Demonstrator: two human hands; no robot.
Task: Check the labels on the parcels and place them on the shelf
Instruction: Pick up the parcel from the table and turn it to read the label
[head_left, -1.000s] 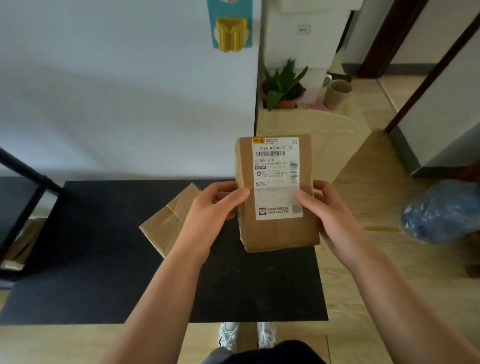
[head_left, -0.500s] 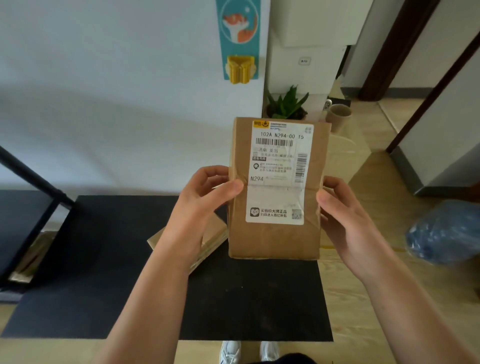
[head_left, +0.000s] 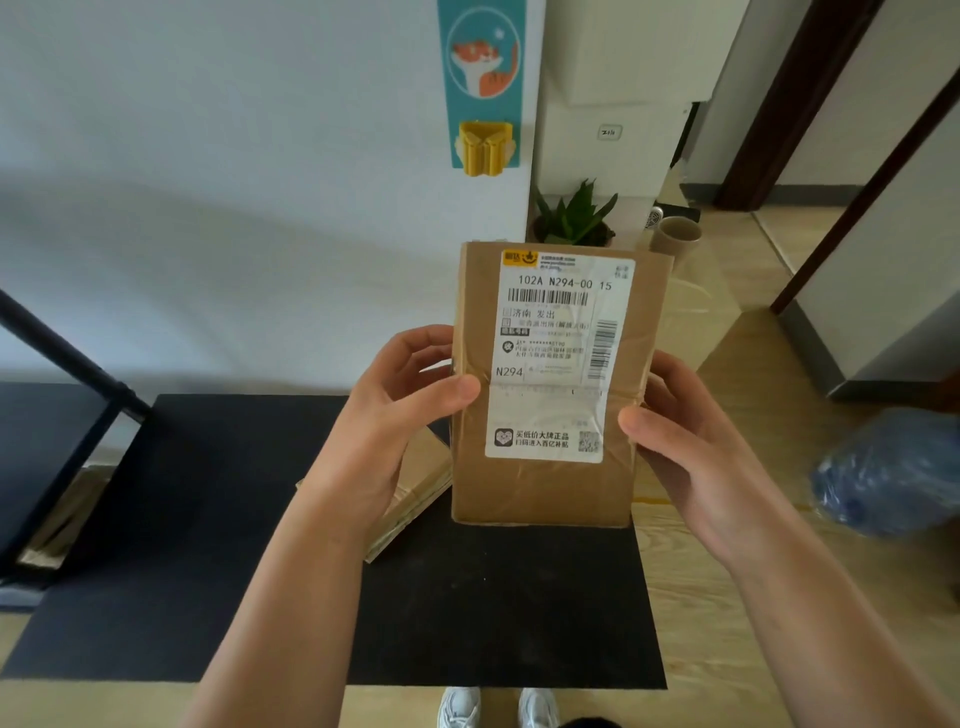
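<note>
Both hands are on it — the left hand (head_left: 402, 415) and the right hand (head_left: 685, 447) grip the cardboard parcel (head_left: 545, 488) by its side edges, thumbs pressed on the front face, fingers wrapped behind. It's held upright in the air above the black mat (head_left: 208, 519), chest-high, with the white shipping label (head_left: 558, 358) turned squarely to the camera. "102A N294-00 15" reads clearly, barcode beneath it.

So this looks like the label check, with the shelving not yet started. A second parcel (head_left: 415, 499) lies flat on the mat just behind the left wrist, waiting its turn.

Next, by my read — carry the box over to the dark metal shelf (head_left: 57, 415) at the left edge. That calls for a turn to the left, grip kept firm on both edges, and a clear slot to slide it into.
</note>
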